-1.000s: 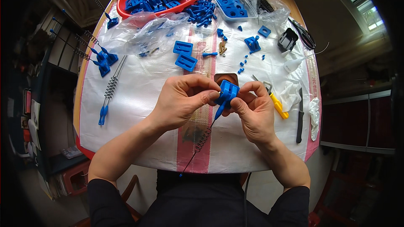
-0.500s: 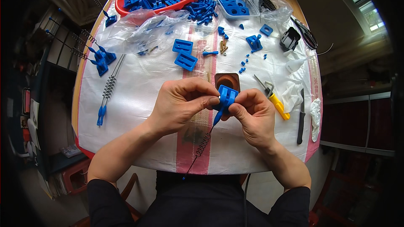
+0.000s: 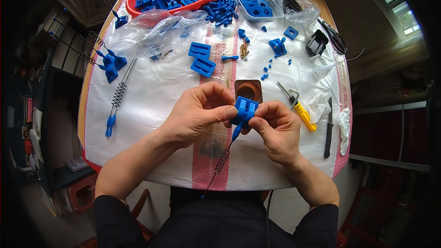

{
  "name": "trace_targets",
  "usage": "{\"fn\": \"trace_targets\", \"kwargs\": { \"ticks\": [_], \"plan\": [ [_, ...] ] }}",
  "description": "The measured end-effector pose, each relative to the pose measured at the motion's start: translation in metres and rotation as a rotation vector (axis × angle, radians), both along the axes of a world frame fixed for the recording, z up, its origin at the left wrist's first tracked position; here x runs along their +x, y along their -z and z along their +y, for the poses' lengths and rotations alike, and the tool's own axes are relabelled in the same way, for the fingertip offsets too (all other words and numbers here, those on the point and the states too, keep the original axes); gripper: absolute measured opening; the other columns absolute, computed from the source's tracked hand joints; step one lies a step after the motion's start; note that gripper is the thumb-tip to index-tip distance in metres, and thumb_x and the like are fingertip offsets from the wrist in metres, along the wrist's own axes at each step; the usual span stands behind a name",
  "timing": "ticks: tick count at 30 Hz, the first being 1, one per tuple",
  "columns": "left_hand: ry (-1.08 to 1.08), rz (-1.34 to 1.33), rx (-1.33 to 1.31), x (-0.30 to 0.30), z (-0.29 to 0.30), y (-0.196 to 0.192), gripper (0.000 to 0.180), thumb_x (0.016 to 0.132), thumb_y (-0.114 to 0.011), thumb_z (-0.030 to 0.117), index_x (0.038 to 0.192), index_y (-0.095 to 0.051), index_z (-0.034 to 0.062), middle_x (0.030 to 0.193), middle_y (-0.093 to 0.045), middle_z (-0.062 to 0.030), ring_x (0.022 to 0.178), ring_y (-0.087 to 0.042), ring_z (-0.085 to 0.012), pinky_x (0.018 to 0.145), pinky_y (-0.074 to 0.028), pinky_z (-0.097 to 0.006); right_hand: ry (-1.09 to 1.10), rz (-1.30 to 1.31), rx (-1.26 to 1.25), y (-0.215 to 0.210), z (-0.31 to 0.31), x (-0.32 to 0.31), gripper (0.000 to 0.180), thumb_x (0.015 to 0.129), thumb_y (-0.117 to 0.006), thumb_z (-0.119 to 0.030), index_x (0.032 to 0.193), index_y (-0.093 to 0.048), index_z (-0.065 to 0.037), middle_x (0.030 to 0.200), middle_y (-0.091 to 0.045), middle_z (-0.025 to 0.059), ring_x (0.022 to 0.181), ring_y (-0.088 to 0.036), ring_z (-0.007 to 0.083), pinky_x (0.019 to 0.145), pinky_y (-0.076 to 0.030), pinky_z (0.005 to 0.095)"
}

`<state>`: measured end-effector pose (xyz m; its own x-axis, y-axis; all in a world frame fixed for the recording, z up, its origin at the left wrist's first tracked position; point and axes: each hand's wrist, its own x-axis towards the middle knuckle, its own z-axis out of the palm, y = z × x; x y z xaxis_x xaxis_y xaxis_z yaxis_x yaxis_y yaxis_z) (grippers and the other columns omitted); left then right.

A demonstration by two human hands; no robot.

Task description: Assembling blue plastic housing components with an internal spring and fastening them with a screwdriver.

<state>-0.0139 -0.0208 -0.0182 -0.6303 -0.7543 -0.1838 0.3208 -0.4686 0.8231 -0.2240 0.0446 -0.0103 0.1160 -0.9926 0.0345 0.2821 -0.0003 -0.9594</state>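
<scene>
Between my two hands, above the near middle of the table, is a blue plastic base (image 3: 246, 106) with a slotted face. My left hand (image 3: 195, 112) pinches its left edge with thumb and fingers. The fingers of my right hand (image 3: 279, 131) grip its right side. A slim blue stem (image 3: 237, 132) slants down from the base toward me, ending in a dark coiled wire (image 3: 222, 163) with a small blue tip. Fingers partly cover the base's sides. Just behind it stands a brown square holder (image 3: 257, 86) with a round, ringed inside.
Two blue slotted plates (image 3: 203, 66), brass screws (image 3: 244, 50) and small blue pieces lie beyond my hands. A yellow-handled screwdriver (image 3: 305, 116) and a black-handled tool (image 3: 328, 133) are at right. Farther back are a red basin (image 3: 130, 2) of blue parts and a clear tub (image 3: 268, 19).
The blue base has tilted slightly and shifted a little left and down, its slotted face showing more. My left fingers have shifted on its edge; both hands keep hold.
</scene>
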Motion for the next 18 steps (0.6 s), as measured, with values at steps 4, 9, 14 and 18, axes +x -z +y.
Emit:
{"fn": "trace_targets", "kwargs": {
  "ticks": [4,9,14,18],
  "plan": [
    [0.153,0.060,0.201,0.006,-0.004,-0.002,0.045,0.088,-0.077,0.015,0.126,-0.055,0.0050,0.110,-0.067,-0.0132,0.096,-0.068,-0.0219,0.085,-0.058,-0.039,0.043,0.085,-0.082,0.001,0.002,0.004,0.014,0.091,-0.070,0.002,0.100,-0.061,0.000,0.091,-0.067,0.0046,0.086,-0.065,0.0114,0.081,-0.054,0.0252],
    [0.216,0.172,0.307,0.003,-0.002,0.001,0.041,0.092,-0.072,0.016,0.128,-0.053,0.0057,0.119,-0.064,-0.0152,0.110,-0.066,-0.0268,0.096,-0.056,-0.052,0.030,0.313,-0.244,0.011,-0.004,-0.005,0.016,0.088,-0.074,0.001,0.098,-0.062,-0.004,0.095,-0.058,0.0004,0.083,-0.055,0.0079,0.081,-0.051,0.0237],
    [0.197,0.282,0.309,0.001,-0.001,0.008,0.036,0.096,-0.066,0.012,0.128,-0.050,0.0054,0.117,-0.064,-0.0141,0.106,-0.068,-0.0269,0.092,-0.060,-0.039,0.043,0.129,-0.029,-0.001,0.001,0.004,0.017,0.088,-0.074,0.000,0.100,-0.063,-0.003,0.101,-0.057,0.0026,0.085,-0.055,0.0085,0.080,-0.051,0.0247],
    [0.149,0.273,0.307,-0.002,-0.002,-0.001,0.043,0.097,-0.065,0.013,0.136,-0.048,0.0048,0.119,-0.064,-0.0151,0.108,-0.068,-0.0260,0.094,-0.059,-0.041,0.075,0.222,-0.100,0.005,-0.006,0.000,0.018,0.088,-0.073,0.001,0.104,-0.064,-0.002,0.109,-0.061,0.0055,0.088,-0.059,0.0096,0.079,-0.053,0.0253]
  ]
}}
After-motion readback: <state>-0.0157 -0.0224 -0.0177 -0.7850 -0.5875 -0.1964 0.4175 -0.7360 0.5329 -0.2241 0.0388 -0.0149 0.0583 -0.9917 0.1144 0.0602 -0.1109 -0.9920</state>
